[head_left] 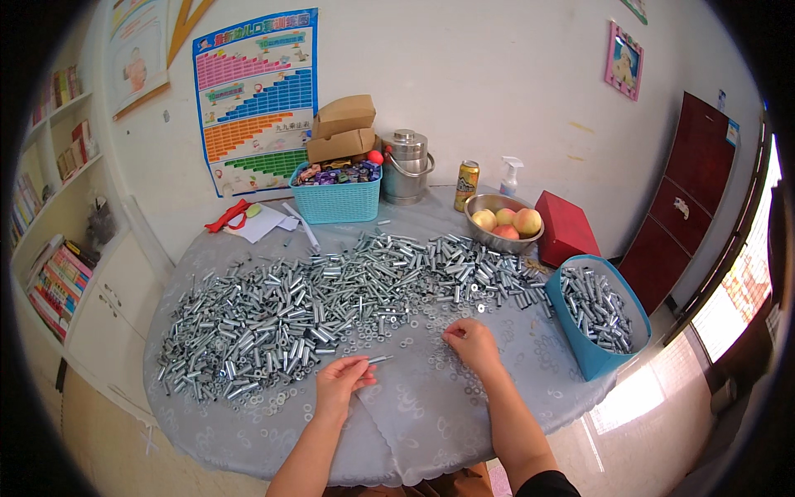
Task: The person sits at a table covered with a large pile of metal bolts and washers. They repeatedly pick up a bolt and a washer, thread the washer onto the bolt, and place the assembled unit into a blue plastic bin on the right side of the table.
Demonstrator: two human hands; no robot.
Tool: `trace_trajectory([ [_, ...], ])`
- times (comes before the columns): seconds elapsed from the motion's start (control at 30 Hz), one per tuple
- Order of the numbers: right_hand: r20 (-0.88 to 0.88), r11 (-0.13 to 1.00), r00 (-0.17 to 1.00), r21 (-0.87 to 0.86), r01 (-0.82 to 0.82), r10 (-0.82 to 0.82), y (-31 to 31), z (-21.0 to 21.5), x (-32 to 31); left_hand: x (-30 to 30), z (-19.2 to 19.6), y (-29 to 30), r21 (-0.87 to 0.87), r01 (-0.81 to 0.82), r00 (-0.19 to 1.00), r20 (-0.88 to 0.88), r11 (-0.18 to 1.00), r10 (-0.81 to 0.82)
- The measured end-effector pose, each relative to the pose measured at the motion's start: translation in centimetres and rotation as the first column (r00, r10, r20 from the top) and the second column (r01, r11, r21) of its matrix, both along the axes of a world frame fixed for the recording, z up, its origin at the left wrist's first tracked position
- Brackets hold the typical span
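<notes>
My left hand (341,383) is closed in a pinch on a thin metal bolt (381,359), which points to the right from my fingertips. To its right, my right hand (472,344) has thumb and fingers pressed together just over a scatter of small flat washers (439,358); whatever is in that pinch is too small to make out. Beyond both hands spreads a wide heap of silvery metal sleeves and bolts (281,306). Loose washers lie along the heap's near edge. A blue bin (592,364) at the right holds many more metal sleeves.
Along the back of the cloth-covered table (414,439) stand a turquoise basket (335,203) of wrapped sweets, a steel pot (406,170), a yellow can (466,186), a spray bottle (511,176), a metal bowl (497,242) of peaches and a red box (567,229). Shelves (124,290) stand at left.
</notes>
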State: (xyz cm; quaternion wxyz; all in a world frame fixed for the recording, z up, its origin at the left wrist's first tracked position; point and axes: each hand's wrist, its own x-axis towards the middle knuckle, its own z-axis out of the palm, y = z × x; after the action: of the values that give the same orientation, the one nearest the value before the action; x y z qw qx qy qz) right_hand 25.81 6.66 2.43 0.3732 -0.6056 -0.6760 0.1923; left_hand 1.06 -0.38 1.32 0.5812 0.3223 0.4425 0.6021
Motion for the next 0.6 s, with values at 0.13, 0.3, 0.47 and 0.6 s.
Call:
trace_trajectory([
  [0.13, -0.347, 0.986, 0.937, -0.132, -0.103, 0.051, 0.0, 0.3, -0.8, 0.0, -0.1, 0.0, -0.019, 0.026, 0.999, 0.042, 0.999, -0.026],
  [0.3, -0.721, 0.914, 0.674, -0.149, -0.378, 0.162, -1.2, -0.2, -3.7, 0.2, -0.1, 0.0, -0.039, 0.063, 0.994, 0.093, 0.997, -0.059],
  [0.47, -0.767, 0.899, 0.604, -0.084, -0.43, 0.217, -2.5, -0.5, -6.1, 0.2, -0.1, 0.0, -0.053, 0.077, 0.989, 0.129, 0.996, -0.07],
  [0.6, -0.79, 0.886, 0.557, -0.038, -0.463, 0.257, -2.3, -1.6, -6.2, 0.1, -0.4, 0.1, -0.035, 0.107, 0.981, 0.167, 0.994, -0.099],
])
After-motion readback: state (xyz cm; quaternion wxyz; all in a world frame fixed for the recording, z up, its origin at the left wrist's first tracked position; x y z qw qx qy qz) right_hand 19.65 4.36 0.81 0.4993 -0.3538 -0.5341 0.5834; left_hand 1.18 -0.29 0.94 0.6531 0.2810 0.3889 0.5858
